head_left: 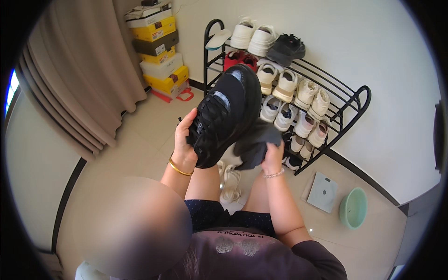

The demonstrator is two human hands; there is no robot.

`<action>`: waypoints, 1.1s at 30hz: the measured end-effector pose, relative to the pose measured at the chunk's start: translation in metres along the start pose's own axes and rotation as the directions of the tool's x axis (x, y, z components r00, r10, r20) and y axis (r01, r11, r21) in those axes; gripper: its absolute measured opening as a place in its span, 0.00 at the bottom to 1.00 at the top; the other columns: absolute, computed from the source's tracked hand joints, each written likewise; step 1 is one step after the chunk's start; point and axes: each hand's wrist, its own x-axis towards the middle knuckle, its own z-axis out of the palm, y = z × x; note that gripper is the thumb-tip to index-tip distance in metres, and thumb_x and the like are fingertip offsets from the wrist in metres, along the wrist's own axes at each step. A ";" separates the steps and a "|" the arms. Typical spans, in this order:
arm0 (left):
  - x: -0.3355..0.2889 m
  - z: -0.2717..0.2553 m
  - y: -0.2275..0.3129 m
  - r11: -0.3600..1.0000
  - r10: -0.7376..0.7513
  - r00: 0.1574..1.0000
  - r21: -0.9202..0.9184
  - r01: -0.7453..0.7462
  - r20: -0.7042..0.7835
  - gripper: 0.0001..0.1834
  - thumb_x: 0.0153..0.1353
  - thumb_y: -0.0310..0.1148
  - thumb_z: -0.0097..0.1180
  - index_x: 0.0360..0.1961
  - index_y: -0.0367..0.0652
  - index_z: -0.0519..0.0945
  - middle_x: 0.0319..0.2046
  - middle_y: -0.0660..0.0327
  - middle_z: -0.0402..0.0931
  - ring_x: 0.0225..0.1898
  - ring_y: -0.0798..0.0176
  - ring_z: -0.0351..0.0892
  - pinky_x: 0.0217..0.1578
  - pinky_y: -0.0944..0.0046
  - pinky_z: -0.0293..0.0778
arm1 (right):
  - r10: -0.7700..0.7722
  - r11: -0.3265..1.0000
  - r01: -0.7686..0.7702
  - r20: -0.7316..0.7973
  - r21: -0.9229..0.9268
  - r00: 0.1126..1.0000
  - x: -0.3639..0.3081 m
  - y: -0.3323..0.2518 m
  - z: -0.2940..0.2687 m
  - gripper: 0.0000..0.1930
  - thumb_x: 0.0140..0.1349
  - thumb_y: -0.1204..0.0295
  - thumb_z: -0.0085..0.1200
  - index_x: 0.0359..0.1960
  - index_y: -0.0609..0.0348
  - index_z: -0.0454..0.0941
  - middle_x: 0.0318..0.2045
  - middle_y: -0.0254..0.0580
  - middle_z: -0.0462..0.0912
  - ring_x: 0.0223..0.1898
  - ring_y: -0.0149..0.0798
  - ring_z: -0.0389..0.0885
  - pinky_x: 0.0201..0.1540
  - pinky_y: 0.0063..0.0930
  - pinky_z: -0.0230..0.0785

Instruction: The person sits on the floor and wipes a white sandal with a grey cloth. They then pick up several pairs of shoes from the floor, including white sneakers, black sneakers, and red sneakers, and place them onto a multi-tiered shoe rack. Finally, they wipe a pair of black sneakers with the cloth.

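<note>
My left hand (pixel 185 140) grips a black lace-up sneaker (pixel 226 112) by its heel end, raised in front of me with the toe pointing away. Pale, whitish patches show on its toe and tongue. In my right hand (pixel 273 156) is a dark grey cloth (pixel 254 144), bunched and hanging just beside the sneaker's sole, slightly blurred. Whether the cloth touches the shoe I cannot tell. A gold bangle circles the left wrist and a beaded bracelet the right.
Beyond my hands stands a black metal shoe rack (pixel 345 105) holding several pairs of shoes. Stacked shoe boxes (pixel 158 67) rise beside a beige curtain (pixel 84 70). On the floor at right are a flat scale (pixel 322 192) and a green basin (pixel 353 208). Light sandals (pixel 230 184) lie between my legs.
</note>
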 end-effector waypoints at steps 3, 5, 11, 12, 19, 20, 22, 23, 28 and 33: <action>0.020 0.012 -0.010 0.996 -0.047 0.996 -0.078 0.053 0.079 0.27 0.62 0.47 0.39 0.49 0.32 0.70 0.46 0.46 0.72 0.48 0.50 0.73 0.51 0.55 0.67 | 0.249 0.942 -0.316 0.396 0.113 0.884 -0.007 0.004 0.000 0.23 0.57 0.71 0.49 0.54 0.64 0.64 0.48 0.43 0.73 0.47 0.37 0.73 0.51 0.30 0.67; 0.028 0.037 -0.025 0.995 -0.061 0.991 -0.076 0.070 0.117 0.32 0.61 0.53 0.40 0.51 0.32 0.68 0.50 0.46 0.69 0.51 0.49 0.70 0.54 0.54 0.64 | 0.294 0.885 -0.434 0.520 0.169 0.802 -0.007 0.021 -0.015 0.24 0.60 0.65 0.47 0.57 0.63 0.61 0.51 0.44 0.71 0.50 0.39 0.72 0.53 0.33 0.65; 0.055 0.046 -0.069 0.817 0.029 0.998 0.573 -0.060 0.063 0.46 0.51 0.60 0.52 0.58 0.31 0.57 0.54 0.49 0.65 0.56 0.51 0.65 0.58 0.57 0.58 | 0.377 0.741 -0.535 0.407 0.407 0.832 -0.016 0.020 -0.020 0.25 0.62 0.59 0.42 0.57 0.60 0.61 0.54 0.45 0.68 0.53 0.42 0.69 0.57 0.37 0.61; 0.057 0.041 -0.076 0.654 0.093 0.986 0.738 -0.165 0.138 0.48 0.49 0.57 0.57 0.59 0.30 0.54 0.54 0.49 0.64 0.55 0.51 0.65 0.57 0.59 0.59 | 0.382 0.738 -0.533 0.395 0.415 0.836 -0.014 0.017 -0.023 0.26 0.62 0.57 0.42 0.57 0.60 0.61 0.55 0.46 0.68 0.54 0.43 0.68 0.58 0.38 0.60; 0.067 0.090 -0.079 -0.806 -0.357 0.856 0.339 -0.485 0.375 0.25 0.36 0.38 0.67 0.33 0.35 0.72 0.22 0.51 0.72 0.31 0.46 0.72 0.38 0.56 0.65 | 0.252 0.708 -0.458 0.414 0.537 0.875 0.048 -0.038 -0.041 0.28 0.63 0.53 0.34 0.58 0.61 0.59 0.58 0.49 0.63 0.57 0.48 0.63 0.61 0.42 0.56; 0.080 0.100 -0.081 -0.777 -0.347 0.804 0.332 -0.535 0.483 0.25 0.36 0.37 0.67 0.34 0.35 0.71 0.19 0.51 0.70 0.27 0.47 0.71 0.35 0.57 0.64 | 0.216 0.693 -0.427 0.398 0.580 0.891 0.058 -0.049 -0.036 0.27 0.63 0.54 0.35 0.58 0.61 0.59 0.57 0.48 0.64 0.57 0.48 0.64 0.60 0.42 0.56; 0.119 0.124 -0.090 -0.716 -0.357 0.730 0.332 -0.615 0.583 0.24 0.35 0.35 0.67 0.32 0.35 0.71 0.20 0.48 0.70 0.28 0.45 0.72 0.34 0.56 0.66 | 0.065 0.691 -0.328 0.397 0.644 0.916 0.088 -0.066 -0.032 0.28 0.62 0.52 0.35 0.57 0.61 0.60 0.58 0.50 0.63 0.57 0.50 0.63 0.60 0.43 0.56; 0.138 0.137 -0.098 -0.691 -0.366 0.735 0.362 -0.626 0.571 0.23 0.35 0.35 0.67 0.31 0.35 0.71 0.22 0.47 0.71 0.30 0.45 0.72 0.34 0.55 0.67 | -0.011 0.684 -0.275 0.387 0.676 0.922 0.098 -0.069 -0.035 0.29 0.62 0.52 0.35 0.57 0.62 0.60 0.58 0.51 0.63 0.57 0.51 0.63 0.60 0.44 0.55; 0.238 0.181 -0.140 -0.656 -0.481 0.649 0.249 -0.713 0.589 0.23 0.34 0.37 0.67 0.29 0.33 0.74 0.28 0.47 0.74 0.34 0.45 0.73 0.36 0.56 0.70 | 0.003 0.518 -0.304 0.354 0.800 0.935 0.113 -0.063 -0.065 0.30 0.60 0.49 0.37 0.57 0.58 0.61 0.56 0.58 0.63 0.54 0.57 0.64 0.57 0.50 0.56; 0.317 0.167 -0.178 -0.776 -0.467 0.765 0.210 -0.595 0.443 0.24 0.36 0.41 0.68 0.34 0.37 0.77 0.33 0.51 0.77 0.38 0.50 0.76 0.39 0.58 0.72 | -0.144 0.668 -0.129 0.297 0.733 0.944 0.146 -0.077 -0.075 0.28 0.62 0.53 0.36 0.59 0.55 0.59 0.57 0.54 0.62 0.53 0.56 0.65 0.56 0.46 0.58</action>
